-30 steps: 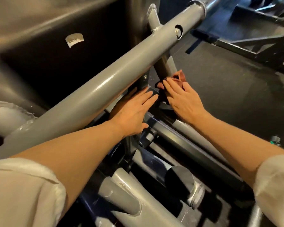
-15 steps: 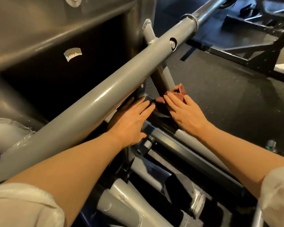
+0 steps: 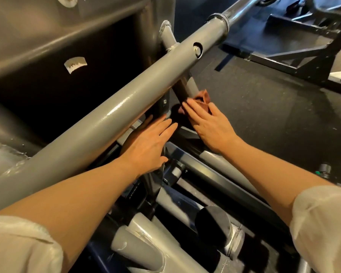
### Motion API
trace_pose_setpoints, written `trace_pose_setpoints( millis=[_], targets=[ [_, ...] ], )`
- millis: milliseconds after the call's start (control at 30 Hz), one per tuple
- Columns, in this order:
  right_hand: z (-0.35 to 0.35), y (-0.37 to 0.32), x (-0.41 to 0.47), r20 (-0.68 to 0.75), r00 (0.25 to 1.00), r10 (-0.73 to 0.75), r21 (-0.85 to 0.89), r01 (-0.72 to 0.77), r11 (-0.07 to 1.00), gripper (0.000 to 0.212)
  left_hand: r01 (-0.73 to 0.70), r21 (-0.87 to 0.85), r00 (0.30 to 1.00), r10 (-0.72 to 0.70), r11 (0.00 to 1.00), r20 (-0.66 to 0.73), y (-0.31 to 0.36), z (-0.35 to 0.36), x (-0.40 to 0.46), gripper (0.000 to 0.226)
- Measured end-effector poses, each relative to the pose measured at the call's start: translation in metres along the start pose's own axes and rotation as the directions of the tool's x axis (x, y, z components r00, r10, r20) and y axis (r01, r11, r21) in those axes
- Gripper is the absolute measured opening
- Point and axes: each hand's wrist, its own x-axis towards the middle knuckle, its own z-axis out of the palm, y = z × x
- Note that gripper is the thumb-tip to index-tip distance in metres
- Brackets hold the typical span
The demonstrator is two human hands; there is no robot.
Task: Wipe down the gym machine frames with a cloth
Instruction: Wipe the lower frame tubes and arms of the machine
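Observation:
A thick grey frame tube (image 3: 98,123) runs diagonally from lower left to upper right. Beneath it, a reddish-brown cloth (image 3: 202,99) lies against a thinner grey strut (image 3: 191,85) where it meets the lower frame. My right hand (image 3: 209,125) presses flat on the cloth with straight fingers; most of the cloth is hidden under them. My left hand (image 3: 150,144) rests flat on a dark frame part just left of it, fingers straight, partly tucked under the big tube.
Lower grey tubes (image 3: 146,247) and a black end cap (image 3: 213,221) sit below my arms. Dark rubber floor (image 3: 264,115) spreads to the right, with another black machine base (image 3: 303,48) at top right. A small bottle top (image 3: 324,170) stands near my right forearm.
The view has shifted slightly and both hands sit a little lower in it. My right hand has slid the cloth a short way along the strut's base; my left hand stays flat.

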Motion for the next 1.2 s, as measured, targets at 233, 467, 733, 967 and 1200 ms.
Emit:
trace_pose_setpoints(
  millis=[233, 467, 733, 967, 1200],
  targets=[
    [0.051, -0.041, -0.067, 0.312, 0.945, -0.100, 0.167, 0.050, 0.985, 0.042, -0.020, 0.016, 1.000, 0.020, 1.000, -0.004, 0.001, -0.005, -0.002, 0.092],
    [0.023, -0.134, -0.078, 0.376, 0.704, 0.602, 0.895, -0.444, -0.039, 0.055, -0.109, 0.244, 0.989, 0.129, 0.964, -0.066, 0.009, -0.002, -0.022, 0.078],
    [-0.047, -0.213, -0.030, 0.470, 0.634, 0.615, 0.871, -0.216, -0.442, 0.041, -0.261, 0.387, 0.964, 0.215, 0.884, 0.157, 0.032, 0.023, -0.076, 0.078],
    [0.009, -0.236, -0.020, 0.772, 0.569, 0.284, 0.532, -0.334, -0.778, 0.061, -0.371, 0.566, 0.898, 0.131, 0.736, 0.419, 0.029, 0.033, -0.085, 0.070],
    [-0.015, -0.257, -0.021, 0.519, 0.628, 0.580, 0.804, -0.128, -0.581, 0.059, -0.604, 0.504, 0.751, 0.230, 0.617, 0.619, 0.022, 0.038, -0.079, 0.059]
  ],
)
